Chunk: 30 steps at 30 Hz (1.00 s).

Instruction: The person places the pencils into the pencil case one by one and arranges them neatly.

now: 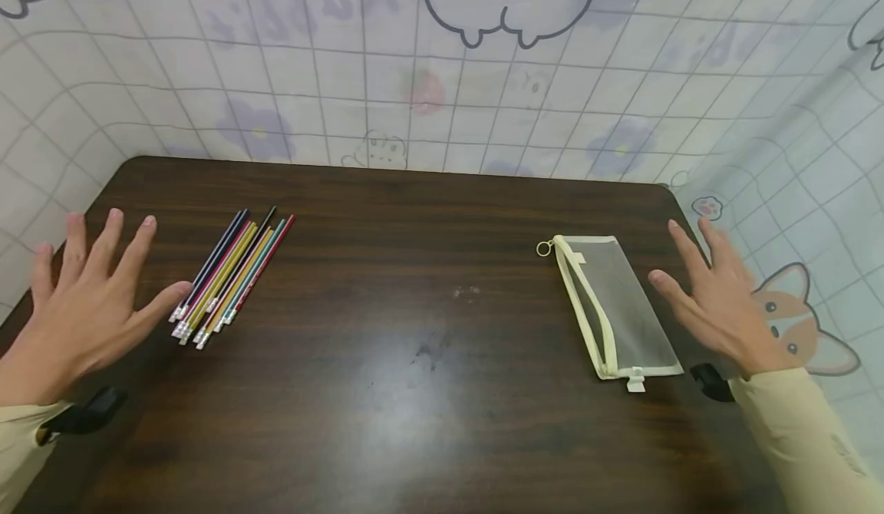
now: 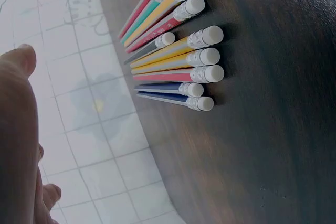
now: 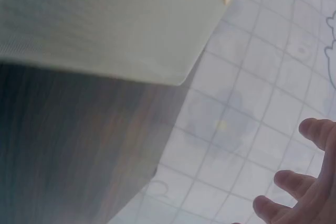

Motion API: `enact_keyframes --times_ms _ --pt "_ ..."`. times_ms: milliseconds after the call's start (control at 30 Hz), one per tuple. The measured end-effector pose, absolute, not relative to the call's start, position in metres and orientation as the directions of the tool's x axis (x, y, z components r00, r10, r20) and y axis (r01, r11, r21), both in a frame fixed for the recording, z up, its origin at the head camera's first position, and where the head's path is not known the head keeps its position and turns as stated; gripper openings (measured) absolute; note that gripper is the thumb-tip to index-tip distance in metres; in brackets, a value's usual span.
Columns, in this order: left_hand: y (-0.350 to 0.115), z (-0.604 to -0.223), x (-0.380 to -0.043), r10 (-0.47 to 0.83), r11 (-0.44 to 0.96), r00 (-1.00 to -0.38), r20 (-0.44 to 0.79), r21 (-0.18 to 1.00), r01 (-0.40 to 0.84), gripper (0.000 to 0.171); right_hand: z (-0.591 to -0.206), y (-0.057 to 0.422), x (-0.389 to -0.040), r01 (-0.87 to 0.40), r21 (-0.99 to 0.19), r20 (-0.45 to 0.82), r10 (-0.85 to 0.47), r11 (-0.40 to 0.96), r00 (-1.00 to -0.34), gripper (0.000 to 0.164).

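Several pencils (image 1: 231,276) with white erasers lie in a loose bundle on the left of the table; red, green, yellow, black and dark blue ones show. In the left wrist view the pencils (image 2: 173,51) point their eraser ends toward the camera. My left hand (image 1: 97,299) is spread just left of them, its thumb by the eraser ends, holding nothing. A mesh zipper pouch (image 1: 625,307) with cream edging and a ring pull lies at the right. Beside it my right hand (image 1: 718,299) is held with fingers spread, gripping nothing. The pouch (image 3: 115,24) fills the upper left of the right wrist view.
The dark wooden table (image 1: 414,422) has rounded far corners. A white grid-patterned cloth (image 1: 442,77) with cartoon animals and flowers hangs behind it and along both sides. Black wrist devices (image 1: 90,410) sit at both cuffs.
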<state>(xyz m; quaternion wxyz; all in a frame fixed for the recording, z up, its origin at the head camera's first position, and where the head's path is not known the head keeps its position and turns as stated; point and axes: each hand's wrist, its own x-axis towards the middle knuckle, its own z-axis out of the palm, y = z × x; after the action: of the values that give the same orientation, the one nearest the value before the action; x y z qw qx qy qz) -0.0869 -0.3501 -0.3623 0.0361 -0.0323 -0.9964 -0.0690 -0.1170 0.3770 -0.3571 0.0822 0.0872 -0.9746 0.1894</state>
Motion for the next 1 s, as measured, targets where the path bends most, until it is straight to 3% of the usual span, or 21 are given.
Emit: enact_keyframes --times_ms 533,1000 --pt "-0.343 -0.375 -0.101 0.069 0.976 -0.993 0.096 0.198 0.087 0.092 -0.373 0.350 -0.128 -0.178 -0.536 0.180 -0.094 0.825 -0.979 0.074" --pt "-0.347 -0.389 -0.109 0.118 0.958 -0.990 0.080 0.253 0.135 0.095 -0.380 0.330 -0.131 -0.196 -0.573 0.158 -0.127 0.796 -0.979 0.080"
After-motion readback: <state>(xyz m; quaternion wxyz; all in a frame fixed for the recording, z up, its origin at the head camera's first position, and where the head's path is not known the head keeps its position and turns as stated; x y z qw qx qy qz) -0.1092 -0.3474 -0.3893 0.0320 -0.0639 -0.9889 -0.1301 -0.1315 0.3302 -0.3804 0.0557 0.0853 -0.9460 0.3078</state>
